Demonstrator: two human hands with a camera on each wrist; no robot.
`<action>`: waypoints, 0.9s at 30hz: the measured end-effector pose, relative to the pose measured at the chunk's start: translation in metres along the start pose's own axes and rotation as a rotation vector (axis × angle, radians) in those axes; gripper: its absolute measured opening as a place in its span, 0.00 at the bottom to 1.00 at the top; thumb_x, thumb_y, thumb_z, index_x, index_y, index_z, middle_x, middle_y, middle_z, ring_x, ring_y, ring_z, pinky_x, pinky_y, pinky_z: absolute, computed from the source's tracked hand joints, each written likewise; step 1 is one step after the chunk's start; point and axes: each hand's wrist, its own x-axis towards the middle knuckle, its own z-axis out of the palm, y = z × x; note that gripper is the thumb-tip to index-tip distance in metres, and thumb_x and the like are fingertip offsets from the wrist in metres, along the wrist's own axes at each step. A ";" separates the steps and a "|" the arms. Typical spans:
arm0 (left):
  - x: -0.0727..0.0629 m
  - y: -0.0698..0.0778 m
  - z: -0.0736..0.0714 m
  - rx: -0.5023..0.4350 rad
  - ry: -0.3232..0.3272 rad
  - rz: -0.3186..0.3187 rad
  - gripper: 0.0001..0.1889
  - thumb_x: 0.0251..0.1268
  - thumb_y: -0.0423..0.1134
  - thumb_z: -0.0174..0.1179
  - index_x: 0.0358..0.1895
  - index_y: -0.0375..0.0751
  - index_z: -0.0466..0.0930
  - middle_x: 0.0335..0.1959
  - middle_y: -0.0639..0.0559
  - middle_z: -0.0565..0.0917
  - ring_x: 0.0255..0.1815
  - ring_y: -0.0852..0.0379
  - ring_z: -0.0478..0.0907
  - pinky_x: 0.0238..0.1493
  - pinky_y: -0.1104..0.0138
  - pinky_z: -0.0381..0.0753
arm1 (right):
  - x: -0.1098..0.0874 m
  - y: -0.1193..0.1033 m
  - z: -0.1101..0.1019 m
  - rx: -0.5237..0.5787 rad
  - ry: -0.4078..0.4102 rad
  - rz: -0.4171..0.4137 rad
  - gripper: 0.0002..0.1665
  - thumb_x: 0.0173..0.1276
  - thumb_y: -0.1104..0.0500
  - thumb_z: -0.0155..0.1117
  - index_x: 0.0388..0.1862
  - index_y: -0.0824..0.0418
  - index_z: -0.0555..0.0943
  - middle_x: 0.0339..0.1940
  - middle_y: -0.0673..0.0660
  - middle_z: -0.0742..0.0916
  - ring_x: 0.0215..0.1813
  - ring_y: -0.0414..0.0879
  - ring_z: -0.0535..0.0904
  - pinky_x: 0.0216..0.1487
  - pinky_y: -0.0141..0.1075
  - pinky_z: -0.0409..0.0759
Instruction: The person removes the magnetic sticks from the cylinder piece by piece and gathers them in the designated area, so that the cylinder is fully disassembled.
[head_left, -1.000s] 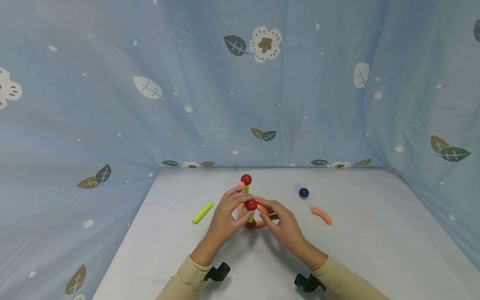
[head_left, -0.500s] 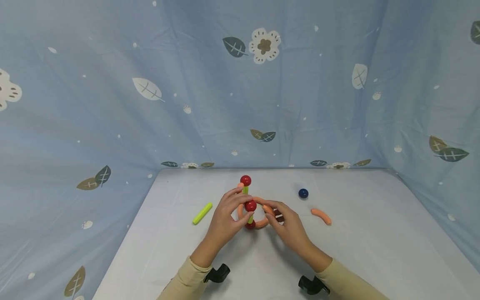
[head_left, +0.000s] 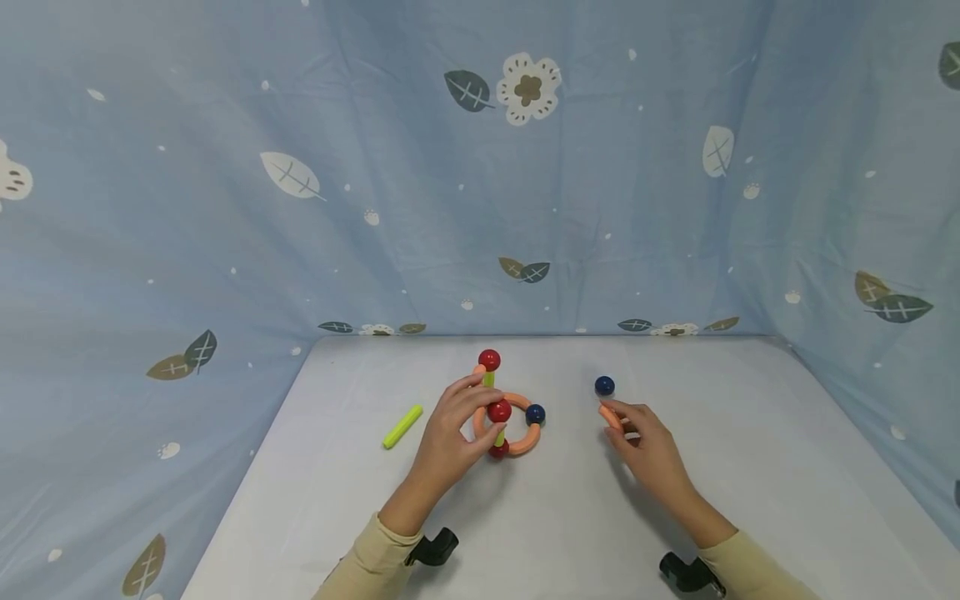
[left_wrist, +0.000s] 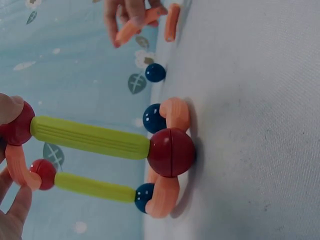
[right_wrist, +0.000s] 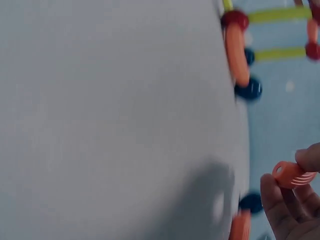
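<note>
My left hand (head_left: 452, 425) holds the top of a magnetic rod-and-ball frame, thumb and fingers about the near upper red ball (left_wrist: 19, 125) and fingers touching an upper orange curved rod (left_wrist: 19, 165). Two green straight rods (left_wrist: 92, 137) run down to a ring of orange curved rods on the table. Red and blue balls join the ring, among them a blue ball (head_left: 535, 415) on its right side. Off to the right, my right hand (head_left: 651, 446) pinches a separate orange curved rod (head_left: 611, 417) in the air, apart from the frame.
Just beyond the right hand lies a loose blue ball (head_left: 604, 386). Another orange curved rod (left_wrist: 172, 22) rests on the white table (head_left: 555, 533) near that hand. A loose green rod (head_left: 402, 426) lies left of the frame. A patterned blue cloth (head_left: 420, 208) hangs behind.
My right hand has moved right, away from the ring, carrying the orange curved rod. The ring's right-hand blue ball is now uncovered. My left hand keeps its hold with little movement.
</note>
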 end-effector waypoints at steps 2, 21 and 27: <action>0.000 0.000 0.000 0.003 0.003 -0.001 0.23 0.58 0.32 0.74 0.57 0.47 0.84 0.57 0.59 0.84 0.73 0.50 0.68 0.69 0.49 0.73 | 0.000 0.008 -0.010 -0.051 0.009 -0.001 0.27 0.68 0.69 0.70 0.66 0.58 0.81 0.45 0.60 0.82 0.41 0.49 0.82 0.36 0.31 0.83; -0.001 0.000 0.000 0.019 0.001 -0.010 0.22 0.57 0.34 0.76 0.57 0.44 0.84 0.57 0.58 0.84 0.72 0.50 0.69 0.68 0.49 0.73 | -0.002 0.070 -0.065 -0.309 -0.068 0.203 0.18 0.68 0.62 0.71 0.52 0.72 0.82 0.40 0.66 0.84 0.41 0.59 0.81 0.37 0.52 0.82; -0.001 0.000 -0.001 0.022 0.001 -0.014 0.22 0.58 0.35 0.76 0.57 0.46 0.84 0.56 0.57 0.85 0.72 0.51 0.69 0.69 0.51 0.72 | -0.003 0.071 -0.067 -0.319 -0.074 0.214 0.22 0.73 0.51 0.68 0.49 0.72 0.84 0.38 0.64 0.86 0.41 0.60 0.82 0.39 0.54 0.82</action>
